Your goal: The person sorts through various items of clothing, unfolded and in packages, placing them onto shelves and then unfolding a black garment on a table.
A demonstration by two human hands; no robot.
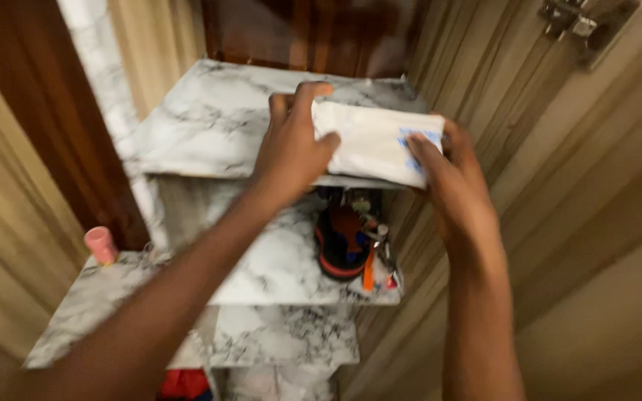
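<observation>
Two hands grip one white packet (375, 142) at the front right edge of the top marble-patterned shelf (209, 122). The left hand (291, 148) closes its fingers over the packet's left end; the right hand (451, 178) pinches its right end, by a blue mark. On the shelf below lies a red and black tool bundle (347, 245). A pink cylinder (101, 245) stands at the far left, on a lower shelf.
</observation>
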